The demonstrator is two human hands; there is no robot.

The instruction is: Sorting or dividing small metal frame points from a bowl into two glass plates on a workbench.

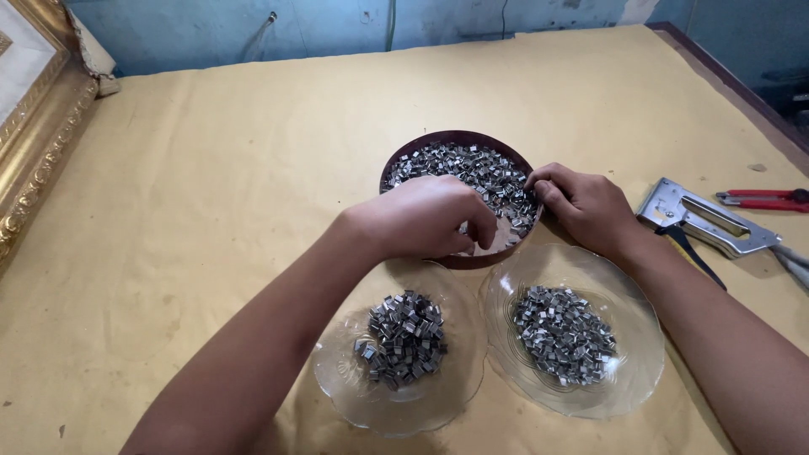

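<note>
A round dark brown tin in the middle of the table holds a heap of small shiny metal clips. My left hand reaches into its near side with fingers curled down among the clips. My right hand rests at the tin's right rim, fingertips pinching at clips there. Whether either hand holds a clip is hidden by the fingers. In front stand two clear glass dishes: the left dish and the right dish, each with a pile of the same metal clips.
A metal staple gun lies right of my right hand, with red-handled pliers beyond it. A gilded picture frame leans at the far left. Tan paper covers the table; a blue wall stands behind.
</note>
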